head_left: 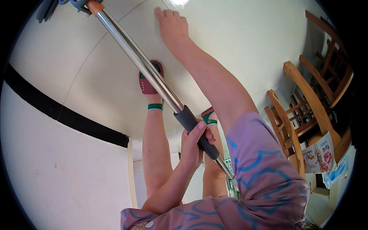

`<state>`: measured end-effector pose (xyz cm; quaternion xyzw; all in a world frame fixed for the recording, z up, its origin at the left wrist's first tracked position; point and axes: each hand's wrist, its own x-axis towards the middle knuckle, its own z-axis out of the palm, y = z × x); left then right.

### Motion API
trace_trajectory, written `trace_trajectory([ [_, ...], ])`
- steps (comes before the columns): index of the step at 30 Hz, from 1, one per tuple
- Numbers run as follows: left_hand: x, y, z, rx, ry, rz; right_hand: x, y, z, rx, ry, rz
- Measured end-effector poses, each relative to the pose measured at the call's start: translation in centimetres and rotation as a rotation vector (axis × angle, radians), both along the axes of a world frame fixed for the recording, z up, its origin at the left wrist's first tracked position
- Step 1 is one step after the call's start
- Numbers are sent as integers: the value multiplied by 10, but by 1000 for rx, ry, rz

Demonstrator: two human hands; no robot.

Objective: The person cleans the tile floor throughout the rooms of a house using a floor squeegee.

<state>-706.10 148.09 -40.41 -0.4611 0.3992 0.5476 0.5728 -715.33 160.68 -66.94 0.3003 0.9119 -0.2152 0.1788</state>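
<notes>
My left hand (193,147) is wrapped round the dark grey grip of a mop (134,57) with a long metal pole. The pole slants from the lower middle to the top left, where an orange collar (95,7) joins a grey plastic fitting (79,4). Most of the mop's head lies outside the view. My right hand (173,27) reaches far forward over the floor, apart from the pole, with its thumb out and nothing visible in it. Its fingertips point away, and whether they touch the floor I cannot tell.
Pale tiles cover the floor (103,88). A white wall (57,165) with a black skirting strip (76,117) runs along the left. Wooden chairs (306,96) stand at the right, near a flower-printed sheet (320,157). My feet wear dark red slippers (147,85).
</notes>
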Motion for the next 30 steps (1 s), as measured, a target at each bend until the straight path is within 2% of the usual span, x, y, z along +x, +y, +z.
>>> trace_trajectory([
  [12,-4,-3,-1,-2,-23,-2,-3,-1,3,-42,-50,6],
  [14,-5,-3,-1,23,-13,-16,17,-7,8,-44,-60,23],
  [18,-3,-4,-2,30,-1,-36,121,-44,12,-10,-107,72],
  [22,-1,-5,-1,28,6,-29,203,-70,30,-69,-276,106],
  [24,0,-4,0,15,18,-34,221,-84,23,-48,-322,133],
  [26,2,-6,1,19,34,-23,233,-98,9,-94,-79,100],
  [30,7,-6,0,28,74,-36,207,-97,18,-86,-150,239],
])
